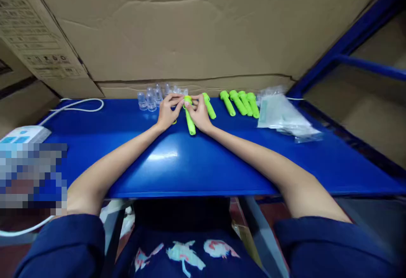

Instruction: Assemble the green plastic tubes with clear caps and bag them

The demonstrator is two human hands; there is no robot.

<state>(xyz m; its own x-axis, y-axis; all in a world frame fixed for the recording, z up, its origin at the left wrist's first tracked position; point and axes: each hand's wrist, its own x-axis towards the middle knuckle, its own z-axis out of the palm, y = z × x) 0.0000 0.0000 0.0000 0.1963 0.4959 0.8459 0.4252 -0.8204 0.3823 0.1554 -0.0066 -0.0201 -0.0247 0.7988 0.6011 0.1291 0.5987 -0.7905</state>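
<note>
A lime-green flashlight [190,124] lies on the blue table, its wider head pointing away from me and its handle toward me. At the head, my left hand [168,111] pinches from the left side with bent fingers. My right hand [199,114] is closed around the upper part from the right, thumb on top. A yellow piece [188,99] shows at the head between my fingertips. Beside my left hand, a small yellow ring [174,122] is partly visible on the table. Just beyond my right hand lies another green flashlight [210,108].
Several clear plastic cups [150,99] stand at the back left. Several more green flashlights [238,103] lie in a row at the right, beside clear plastic bags [282,115]. A white power strip [27,135] with a cable sits far left. Cardboard [190,33] walls the back.
</note>
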